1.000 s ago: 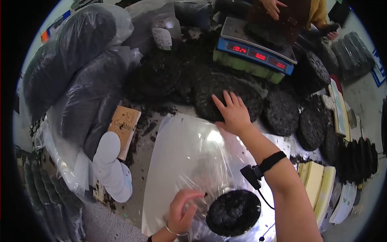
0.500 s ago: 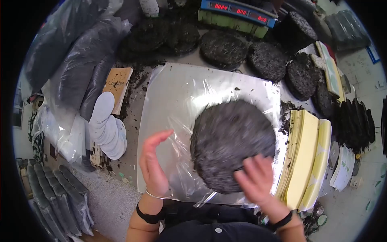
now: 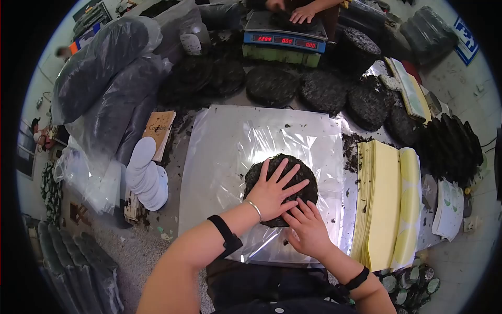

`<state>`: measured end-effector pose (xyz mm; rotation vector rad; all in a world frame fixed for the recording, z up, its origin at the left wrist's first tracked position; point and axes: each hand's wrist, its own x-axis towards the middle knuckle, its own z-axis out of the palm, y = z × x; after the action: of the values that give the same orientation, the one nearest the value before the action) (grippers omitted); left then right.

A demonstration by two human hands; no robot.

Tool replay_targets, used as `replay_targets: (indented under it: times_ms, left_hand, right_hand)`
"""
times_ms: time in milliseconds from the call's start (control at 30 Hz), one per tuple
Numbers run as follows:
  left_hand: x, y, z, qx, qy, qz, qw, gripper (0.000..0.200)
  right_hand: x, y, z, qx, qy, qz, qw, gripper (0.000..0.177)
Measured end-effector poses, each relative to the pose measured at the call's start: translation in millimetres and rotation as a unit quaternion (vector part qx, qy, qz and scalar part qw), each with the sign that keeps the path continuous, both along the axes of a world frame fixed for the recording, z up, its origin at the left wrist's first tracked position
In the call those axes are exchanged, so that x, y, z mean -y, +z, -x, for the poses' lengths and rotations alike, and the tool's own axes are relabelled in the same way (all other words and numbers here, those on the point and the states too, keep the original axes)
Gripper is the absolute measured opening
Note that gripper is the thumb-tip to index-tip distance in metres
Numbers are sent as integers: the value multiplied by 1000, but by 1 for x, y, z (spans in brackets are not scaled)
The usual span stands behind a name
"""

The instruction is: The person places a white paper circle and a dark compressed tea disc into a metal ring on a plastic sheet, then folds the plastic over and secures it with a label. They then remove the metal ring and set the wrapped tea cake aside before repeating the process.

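The dark round cake (image 3: 254,172) under your hands is a flat disc of coarse, crumbly black-brown stuff. Its top is rough and its rim ragged. It lies flat on the clear plastic sheet (image 3: 235,136), near the sheet's middle and a little toward its near edge. The sheet is spread on the tabletop (image 3: 175,217) and carries this one cake only.

Your left grip (image 3: 274,192) is released: palm down, five fingers fanned across the cake's top, closed round nothing. Your right grip (image 3: 309,230) is released too, with its fingers laid flat against the cake's near rim, touching the left grip's fingers.

Beyond the sheet's far edge you have four like cakes (image 3: 272,86) lying flat in a row. The darker heaps further left in that row are too merged to count. Past them stands one scale (image 3: 285,39) with three red readouts, and another person's two hands (image 3: 303,13) are on its pan.

Just right of the sheet are two paper stacks, a yellow stack (image 3: 384,204) against the sheet's edge and a paler stack (image 3: 410,199) beside it. Left of the sheet lie one fanned pile of white round discs (image 3: 146,172) and one brown card (image 3: 159,128).
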<state>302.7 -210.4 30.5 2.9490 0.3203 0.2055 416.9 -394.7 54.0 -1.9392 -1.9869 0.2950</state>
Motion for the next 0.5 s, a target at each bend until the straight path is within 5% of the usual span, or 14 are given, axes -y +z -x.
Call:
replay_targets:
  times_ms: [100, 167, 333, 500]
  left_hand:
    - [-1, -9, 0, -14, -1, 13, 1000, 71]
    - [-1, -16, -1, -22, 1, 36, 999, 74]
    - [-1, -29, -6, -120, 7, 28, 992, 78]
    - [-1, -27, -5, -129, -4, 62, 990, 84]
  right_hand:
    - [-3, 2, -11, -81, 18, 35, 996, 48]
    - [-7, 7, -17, -43, -93, -72, 992, 44]
    - [-26, -22, -7, 35, -77, -15, 996, 28]
    - [-22, -19, -7, 44, -77, 6, 996, 30]
